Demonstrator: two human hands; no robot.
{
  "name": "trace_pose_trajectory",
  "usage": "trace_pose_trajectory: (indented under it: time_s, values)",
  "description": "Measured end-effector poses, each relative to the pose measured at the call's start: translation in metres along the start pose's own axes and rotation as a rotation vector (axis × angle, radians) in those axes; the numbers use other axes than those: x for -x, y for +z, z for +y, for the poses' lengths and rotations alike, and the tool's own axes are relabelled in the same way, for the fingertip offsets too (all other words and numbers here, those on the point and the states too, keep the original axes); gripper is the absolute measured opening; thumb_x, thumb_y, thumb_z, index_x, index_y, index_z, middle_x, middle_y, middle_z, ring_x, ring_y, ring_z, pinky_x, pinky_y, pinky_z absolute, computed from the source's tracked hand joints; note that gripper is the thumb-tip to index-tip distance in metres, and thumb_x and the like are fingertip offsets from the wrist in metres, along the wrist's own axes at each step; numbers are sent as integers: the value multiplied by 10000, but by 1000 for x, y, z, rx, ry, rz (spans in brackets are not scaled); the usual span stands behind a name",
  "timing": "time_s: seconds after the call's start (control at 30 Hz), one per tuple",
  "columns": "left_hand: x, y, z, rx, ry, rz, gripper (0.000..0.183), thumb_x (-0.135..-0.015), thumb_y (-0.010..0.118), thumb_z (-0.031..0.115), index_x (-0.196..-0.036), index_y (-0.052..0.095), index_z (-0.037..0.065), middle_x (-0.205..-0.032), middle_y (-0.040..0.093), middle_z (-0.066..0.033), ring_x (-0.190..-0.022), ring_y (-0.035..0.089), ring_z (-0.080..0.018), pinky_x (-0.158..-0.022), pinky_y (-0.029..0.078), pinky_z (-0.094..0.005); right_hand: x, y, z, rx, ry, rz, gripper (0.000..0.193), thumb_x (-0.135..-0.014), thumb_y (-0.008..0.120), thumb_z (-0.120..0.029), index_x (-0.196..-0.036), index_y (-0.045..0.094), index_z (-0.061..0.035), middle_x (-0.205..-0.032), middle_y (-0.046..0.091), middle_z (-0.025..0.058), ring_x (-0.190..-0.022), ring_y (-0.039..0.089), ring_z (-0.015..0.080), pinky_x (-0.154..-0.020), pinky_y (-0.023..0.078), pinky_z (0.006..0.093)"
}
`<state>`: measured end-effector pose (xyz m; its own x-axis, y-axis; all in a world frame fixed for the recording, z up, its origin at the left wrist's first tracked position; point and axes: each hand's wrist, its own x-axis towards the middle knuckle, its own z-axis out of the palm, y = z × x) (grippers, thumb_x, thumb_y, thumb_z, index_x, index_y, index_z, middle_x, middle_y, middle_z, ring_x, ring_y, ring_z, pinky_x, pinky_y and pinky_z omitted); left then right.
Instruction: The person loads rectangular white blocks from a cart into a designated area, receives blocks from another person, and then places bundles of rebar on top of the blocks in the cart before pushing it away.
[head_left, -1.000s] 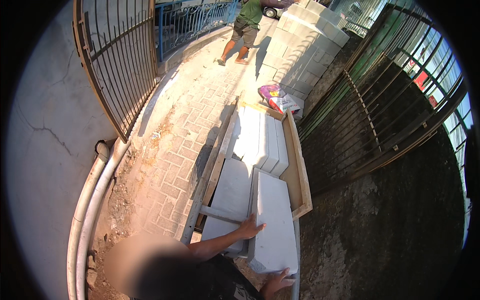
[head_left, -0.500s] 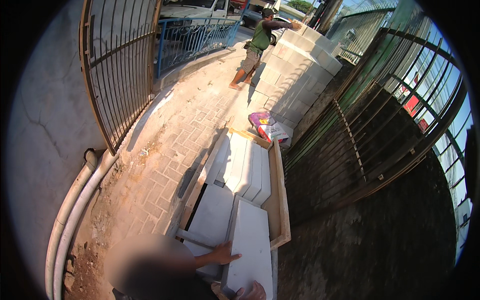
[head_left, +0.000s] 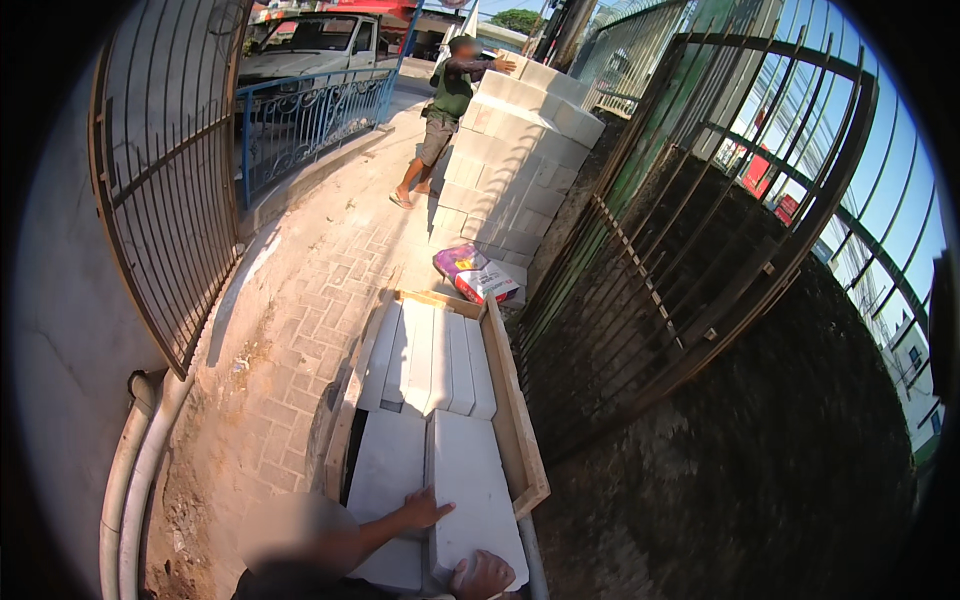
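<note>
A long white concrete block (head_left: 476, 484) lies on top at the near end of a wooden box, its left side face visible. My left hand (head_left: 424, 508) reaches in from the lower left and grips the block's left edge, fingers over its top. At the near end of the same block, my right hand (head_left: 484, 575) is curled round the corner, its wrist cut off by the lower edge. Beside and below it lies another flat white block (head_left: 386, 464). Farther along the wooden box (head_left: 527, 487), several narrow white blocks (head_left: 434, 355) stand on edge side by side.
Past the box lie a purple and white sack (head_left: 474, 272) and a tall stack of pale blocks (head_left: 513, 165). A co-worker (head_left: 450, 105) stands there with a hand on the stack. A metal gate (head_left: 170, 170) and pipes (head_left: 135, 480) line the left; a barred fence (head_left: 690, 230) the right.
The view has swung right, shifting the scene left. The block under my hands lies more in line with the box. Both hands have kept their hold. The co-worker remains at the stack.
</note>
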<state>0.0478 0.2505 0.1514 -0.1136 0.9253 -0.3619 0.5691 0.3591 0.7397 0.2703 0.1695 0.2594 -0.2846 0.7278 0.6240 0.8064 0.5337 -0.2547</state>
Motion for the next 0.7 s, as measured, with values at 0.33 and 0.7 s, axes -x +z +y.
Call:
trace_pose_trajectory:
  time_s: [0.33, 0.7]
  values:
    - [6, 0, 30, 239, -141, 26, 981, -905, 555, 701, -1537, 262, 11, -1384, 579, -266, -1313, 528, -456, -1108, 356, -551, -18, -9, 0, 34, 17, -35, 337, -825, 653, -356, -953, 653, -44, -945, 673, 115, -936, 600, 351, -889, 384, 490]
    - [-6, 27, 11, 272, -177, 82, 1017, -888, 553, 730, -1549, 264, 14, -1371, 572, -313, -1274, 561, -459, -1086, 402, -539, 24, -156, 88, 707, 573, -177, 325, -944, 662, -372, -1089, 694, -83, -881, 656, 118, -796, 630, 315, -726, 503, 474]
